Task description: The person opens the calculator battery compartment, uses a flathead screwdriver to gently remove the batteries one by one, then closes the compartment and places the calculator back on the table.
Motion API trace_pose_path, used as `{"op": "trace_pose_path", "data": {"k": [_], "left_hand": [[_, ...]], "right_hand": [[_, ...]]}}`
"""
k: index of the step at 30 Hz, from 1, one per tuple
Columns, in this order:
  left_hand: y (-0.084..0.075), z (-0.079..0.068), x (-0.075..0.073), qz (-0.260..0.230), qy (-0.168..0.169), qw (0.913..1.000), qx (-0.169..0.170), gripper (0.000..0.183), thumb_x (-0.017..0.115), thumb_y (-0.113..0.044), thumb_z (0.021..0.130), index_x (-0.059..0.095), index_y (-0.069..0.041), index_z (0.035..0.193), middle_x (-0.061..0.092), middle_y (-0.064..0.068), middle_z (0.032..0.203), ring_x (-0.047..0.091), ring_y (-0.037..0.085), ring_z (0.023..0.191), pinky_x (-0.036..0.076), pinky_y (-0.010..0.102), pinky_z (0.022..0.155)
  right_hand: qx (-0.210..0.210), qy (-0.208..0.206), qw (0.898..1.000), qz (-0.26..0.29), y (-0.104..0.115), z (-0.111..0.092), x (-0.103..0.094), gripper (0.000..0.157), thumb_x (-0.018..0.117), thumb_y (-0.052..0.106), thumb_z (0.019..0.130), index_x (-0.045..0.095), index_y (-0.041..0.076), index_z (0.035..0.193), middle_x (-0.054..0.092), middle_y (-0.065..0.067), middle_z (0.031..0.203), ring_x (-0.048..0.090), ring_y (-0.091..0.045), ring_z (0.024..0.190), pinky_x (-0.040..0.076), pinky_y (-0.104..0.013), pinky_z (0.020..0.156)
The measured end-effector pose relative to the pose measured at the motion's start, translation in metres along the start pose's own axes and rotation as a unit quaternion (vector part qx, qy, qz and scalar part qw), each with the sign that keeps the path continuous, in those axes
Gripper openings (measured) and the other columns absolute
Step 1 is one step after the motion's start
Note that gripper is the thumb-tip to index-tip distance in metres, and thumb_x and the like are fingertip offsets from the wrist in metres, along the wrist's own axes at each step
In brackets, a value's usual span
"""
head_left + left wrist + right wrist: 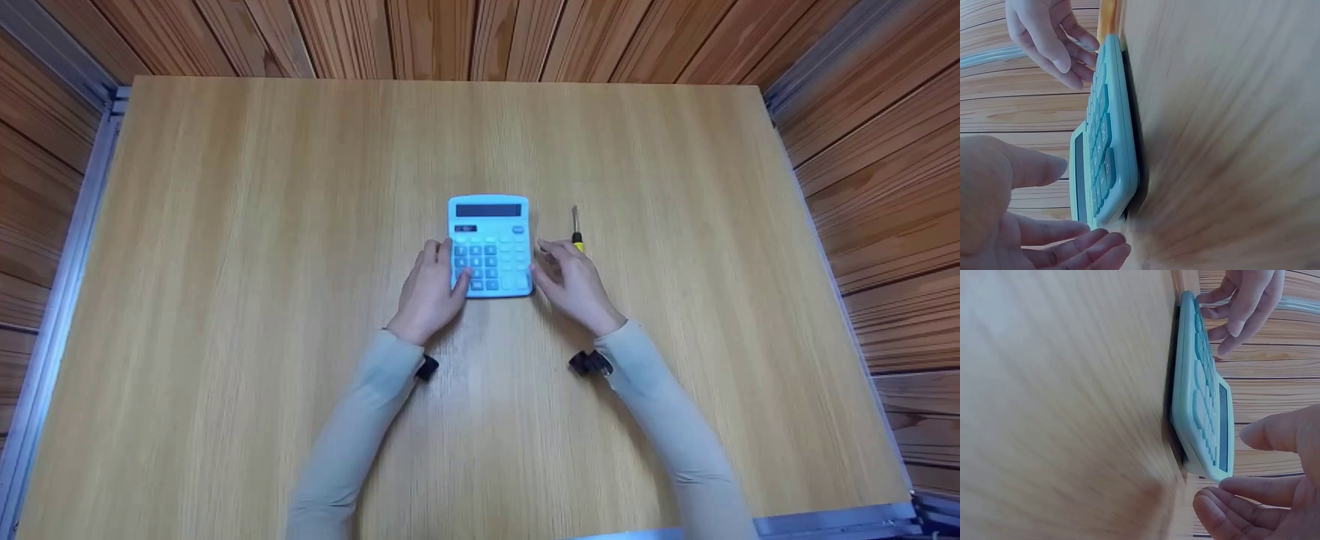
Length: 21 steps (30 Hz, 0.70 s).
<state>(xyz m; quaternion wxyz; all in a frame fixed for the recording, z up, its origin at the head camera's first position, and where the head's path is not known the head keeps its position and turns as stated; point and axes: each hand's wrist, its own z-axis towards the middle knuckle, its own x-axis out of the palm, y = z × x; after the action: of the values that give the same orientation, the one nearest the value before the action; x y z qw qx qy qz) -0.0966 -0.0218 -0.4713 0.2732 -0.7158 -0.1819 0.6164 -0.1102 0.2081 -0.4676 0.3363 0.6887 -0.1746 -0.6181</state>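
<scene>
Nearest the left wrist camera is the left grip (1002,216), a bare hand in a released condition. Its thumb extends and stands apart from the fingers, which are nearly straight. In the head view these fingers lie along the left edge of a light-blue calculator (491,244), and the thumb overlaps its lower left corner; whether they bear on the casing cannot be told.

The right grip (576,285) is likewise released, bare, fingers lightly bent, thumb spread. Its thumb tip is at the lower right edge of the calculator; firm contact cannot be confirmed.

The calculator lies face up on the wood-grain tabletop (262,187), between both hands, its display at the end farther from the person. A dark strip shows along its underside in both wrist views. The display reading is too small to make out.

Just beyond the right hand is a screwdriver (577,235) with a black-and-yellow handle, partly hidden, its shaft directed away from the person.

Light grey sleeves (337,450) cover both arms, with a black device (590,364) at each wrist. Wooden plank walls (431,37) and metal rails (62,300) border the tabletop.
</scene>
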Motion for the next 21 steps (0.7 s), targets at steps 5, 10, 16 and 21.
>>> {"op": "trace_pose_path", "data": {"k": [5,10,16,21], "left_hand": [[0.001,-0.001,0.001,-0.001,0.005,1.0,-0.004,0.06,0.051,-0.03,0.098,0.034,0.006,0.144,0.047,0.019,0.124,0.049,0.023,0.102,0.048,0.036,0.089],[0.002,-0.001,0.001,-0.002,0.014,0.9997,-0.018,0.062,0.05,-0.031,0.099,0.031,0.004,0.146,0.046,0.018,0.127,0.049,0.022,0.104,0.048,0.035,0.092],[-0.001,0.001,0.004,-0.012,0.02,0.9993,-0.028,0.063,0.05,-0.031,0.099,0.028,0.005,0.147,0.043,0.019,0.132,0.052,0.023,0.111,0.047,0.035,0.098],[-0.003,0.002,0.005,-0.026,0.021,0.9987,-0.038,0.063,0.049,-0.03,0.099,0.028,0.005,0.147,0.041,0.02,0.137,0.053,0.025,0.116,0.046,0.036,0.101]], "right_hand": [[-0.001,0.006,1.0,0.008,-0.001,0.001,0.004,0.044,0.059,0.019,0.095,0.054,-0.008,0.129,0.058,-0.019,0.116,0.06,-0.028,0.102,0.051,-0.038,0.089],[0.012,0.009,1.0,0.024,0.0,0.003,0.008,0.04,0.06,0.016,0.094,0.056,-0.008,0.126,0.059,-0.018,0.111,0.061,-0.027,0.096,0.052,-0.037,0.085],[0.055,0.022,0.997,0.051,-0.001,0.001,0.009,0.04,0.06,0.017,0.094,0.057,-0.007,0.126,0.057,-0.017,0.108,0.06,-0.026,0.094,0.052,-0.036,0.083],[0.078,0.022,0.995,0.063,-0.001,0.002,0.012,0.038,0.061,0.015,0.093,0.059,-0.007,0.124,0.057,-0.016,0.104,0.058,-0.024,0.089,0.05,-0.031,0.078]]}}
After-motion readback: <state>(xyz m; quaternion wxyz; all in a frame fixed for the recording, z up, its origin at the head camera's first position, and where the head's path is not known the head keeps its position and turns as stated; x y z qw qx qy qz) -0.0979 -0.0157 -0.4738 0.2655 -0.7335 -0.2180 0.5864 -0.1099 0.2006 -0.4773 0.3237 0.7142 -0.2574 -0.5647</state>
